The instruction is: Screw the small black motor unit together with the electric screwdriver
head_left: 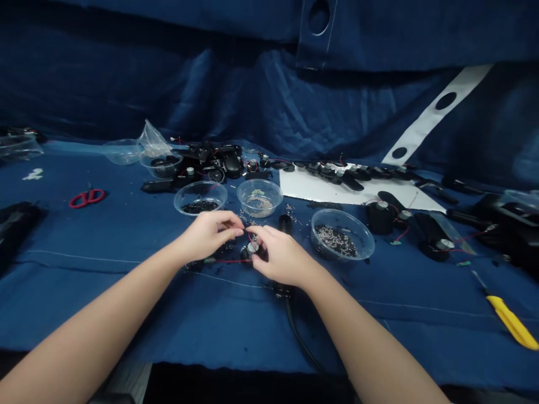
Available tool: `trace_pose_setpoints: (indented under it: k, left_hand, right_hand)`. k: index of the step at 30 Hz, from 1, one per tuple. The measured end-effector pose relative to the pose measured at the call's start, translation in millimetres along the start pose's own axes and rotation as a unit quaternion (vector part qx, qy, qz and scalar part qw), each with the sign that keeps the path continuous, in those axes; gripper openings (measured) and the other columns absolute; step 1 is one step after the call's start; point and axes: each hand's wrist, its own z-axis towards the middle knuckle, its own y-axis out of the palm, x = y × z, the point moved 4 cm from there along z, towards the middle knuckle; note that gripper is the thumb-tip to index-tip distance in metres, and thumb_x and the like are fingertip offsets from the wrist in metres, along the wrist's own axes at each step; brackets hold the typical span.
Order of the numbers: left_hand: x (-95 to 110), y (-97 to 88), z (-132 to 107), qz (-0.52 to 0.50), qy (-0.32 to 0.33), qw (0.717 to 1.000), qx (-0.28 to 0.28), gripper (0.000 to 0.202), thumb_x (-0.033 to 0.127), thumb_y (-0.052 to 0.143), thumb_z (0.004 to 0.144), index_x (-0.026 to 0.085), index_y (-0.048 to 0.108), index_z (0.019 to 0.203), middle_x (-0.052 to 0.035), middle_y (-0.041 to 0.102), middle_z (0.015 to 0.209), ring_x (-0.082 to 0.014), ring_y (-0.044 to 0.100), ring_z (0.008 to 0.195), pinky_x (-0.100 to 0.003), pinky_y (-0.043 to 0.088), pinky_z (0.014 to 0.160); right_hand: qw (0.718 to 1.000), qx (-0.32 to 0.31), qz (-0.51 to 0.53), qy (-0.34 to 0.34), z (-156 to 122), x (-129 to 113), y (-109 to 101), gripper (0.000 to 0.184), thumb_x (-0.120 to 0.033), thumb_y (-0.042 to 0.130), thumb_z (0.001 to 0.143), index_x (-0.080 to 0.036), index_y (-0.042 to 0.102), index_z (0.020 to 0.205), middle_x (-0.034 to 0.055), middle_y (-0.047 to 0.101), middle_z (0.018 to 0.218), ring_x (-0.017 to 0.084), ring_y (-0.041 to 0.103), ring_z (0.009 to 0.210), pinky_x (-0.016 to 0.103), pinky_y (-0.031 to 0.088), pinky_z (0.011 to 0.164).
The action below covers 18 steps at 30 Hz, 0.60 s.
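My left hand [210, 233] and my right hand [280, 255] meet over the blue cloth [126, 292] at the table's middle. Between them lies a small black part with a round silver motor [251, 249] and a red wire [229, 261] running left from it. My right hand curls around this part and holds it. My left hand's fingertips are pinched together just above it, on something too small to make out. A black cable [301, 336] runs from under my right hand toward me.
Three clear bowls of small parts stand behind the hands: dark pieces [200, 197], silver screws [259, 197], more screws [342, 234]. Black assemblies crowd the back [210, 163] and right [425, 227]. Red scissors [86, 197] lie left, a yellow-handled tool [511, 322] right.
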Motion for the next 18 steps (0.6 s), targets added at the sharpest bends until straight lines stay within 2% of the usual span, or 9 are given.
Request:
trace_pose_setpoints:
  k: [3, 6, 9, 14, 18]
  left_hand:
    - [-4, 11.5, -6, 0.056, 0.051, 0.997, -0.015, 0.015, 0.030, 0.064, 0.093, 0.019, 0.074, 0.093, -0.0029, 0.075, 0.091, -0.0151, 0.069, 0.081, -0.027, 0.055, 0.078]
    - [-5, 12.6, -12, 0.092, 0.073, 0.992, -0.038, 0.014, 0.028, 0.064, 0.094, 0.020, 0.076, 0.096, -0.0021, 0.076, 0.092, -0.0147, 0.070, 0.082, -0.026, 0.054, 0.079]
    - [-8, 11.4, -15, 0.080, 0.064, 0.993, -0.060, 0.013, 0.028, 0.067, 0.093, 0.019, 0.075, 0.095, -0.0015, 0.077, 0.088, -0.0142, 0.071, 0.078, -0.025, 0.055, 0.077]
    - [-11, 11.2, -17, 0.062, 0.060, 0.992, -0.095, 0.009, 0.027, 0.071, 0.089, 0.019, 0.075, 0.090, 0.0003, 0.076, 0.081, -0.0120, 0.071, 0.072, -0.021, 0.055, 0.070]
    - [-12, 14.0, -18, 0.064, 0.067, 0.989, -0.115, 0.004, 0.022, 0.072, 0.087, 0.018, 0.075, 0.087, 0.0019, 0.075, 0.078, -0.0098, 0.070, 0.069, -0.017, 0.053, 0.065]
  right_hand:
    - [0.996, 0.012, 0.072, -0.048, -1, 7, -2, 0.062, -0.005, 0.048, 0.084, -0.024, 0.052, 0.143, 0.0057, 0.068, 0.116, 0.018, 0.067, 0.104, 0.036, 0.055, 0.096]
    - [0.992, 0.028, 0.107, -0.064, -2, 10, -2, 0.067, 0.000, 0.042, 0.082, -0.025, 0.053, 0.143, 0.0049, 0.069, 0.125, 0.017, 0.066, 0.114, 0.034, 0.054, 0.102]
    - [0.993, 0.030, 0.105, -0.047, -3, 7, -5, 0.069, -0.005, 0.050, 0.080, -0.025, 0.050, 0.146, 0.0058, 0.067, 0.132, 0.019, 0.067, 0.116, 0.036, 0.056, 0.099]
    - [0.999, -0.001, 0.031, -0.027, -5, 2, -8, 0.062, -0.027, 0.065, 0.085, -0.024, 0.052, 0.146, 0.0080, 0.065, 0.137, 0.027, 0.063, 0.123, 0.044, 0.053, 0.104]
    - [0.999, -0.022, 0.020, -0.031, -3, 5, -3, 0.049, -0.025, 0.063, 0.091, -0.021, 0.057, 0.140, 0.0078, 0.068, 0.132, 0.025, 0.064, 0.121, 0.043, 0.052, 0.104]
